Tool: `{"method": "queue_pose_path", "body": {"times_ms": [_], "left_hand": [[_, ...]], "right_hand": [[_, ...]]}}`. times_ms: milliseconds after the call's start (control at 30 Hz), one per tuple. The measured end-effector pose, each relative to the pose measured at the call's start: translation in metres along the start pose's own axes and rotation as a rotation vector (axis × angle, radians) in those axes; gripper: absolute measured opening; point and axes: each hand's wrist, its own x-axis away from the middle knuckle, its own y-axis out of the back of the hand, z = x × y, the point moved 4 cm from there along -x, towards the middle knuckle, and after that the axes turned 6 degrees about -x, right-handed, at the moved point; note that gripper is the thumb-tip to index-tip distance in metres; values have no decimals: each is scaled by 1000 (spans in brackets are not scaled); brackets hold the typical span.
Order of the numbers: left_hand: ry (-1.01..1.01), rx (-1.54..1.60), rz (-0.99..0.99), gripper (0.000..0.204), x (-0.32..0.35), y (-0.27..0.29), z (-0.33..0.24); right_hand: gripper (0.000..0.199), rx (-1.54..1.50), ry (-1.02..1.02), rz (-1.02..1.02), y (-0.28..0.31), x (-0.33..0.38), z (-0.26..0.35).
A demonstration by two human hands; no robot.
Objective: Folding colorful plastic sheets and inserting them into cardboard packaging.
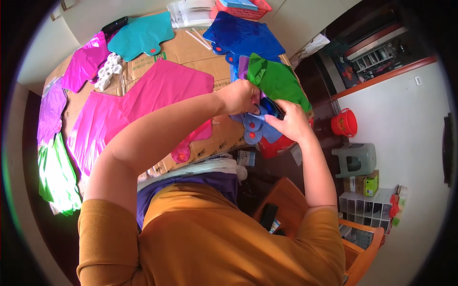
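Observation:
At the right edge of the cardboard-covered table, my left hand [241,97] is closed, fingers pinching the edge of a light blue flat foil balloon [260,128] with rounded tabs and red dots. My right hand [293,121] grips the same blue foil from the other side, thumb on top. Something dark and shiny shows beside its fingers; its kind cannot be made out. A green foil balloon [279,81] lies just beyond both hands, with a strip of purple foil at its left. Farther back are dark blue foil balloons [243,35].
Large pink foil balloons [167,88] cover the table's middle. Teal foil [140,35], white rolls [109,71] and white sticks [198,39] lie behind. A red basket [243,12] stands at the back. To the right are a wooden chair [362,243], a grey stool [355,159] and a red bucket [344,123].

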Motion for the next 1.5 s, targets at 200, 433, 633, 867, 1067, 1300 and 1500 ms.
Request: {"method": "queue_pose_path", "body": {"times_ms": [200,433,633,867,1067,1300,1500], "left_hand": [[-154,6,-157,15,-2,-2,-19],[-661,-1082,-267,19,33,-17,-41],[-19,-887,52,58,15,-10,-7],[50,-767,105,65,3,3,-17],[105,-721,79,62,15,14,-6],[-158,-399,-371,36,98,11,-58],[-211,-87,-382,22,222,0,-77]], "right_hand": [[29,99,-135,-160,-21,5,0],[20,-87,-378,-320,-16,4,-21],[42,-816,-594,-499,35,-10,-105],[48,-861,-792,-851,278,11,-273],[32,-207,-594,-703,294,-44,-163],[38,-174,-87,-62,154,-98,101],[23,-408,206,-150,89,-155,228]]}}
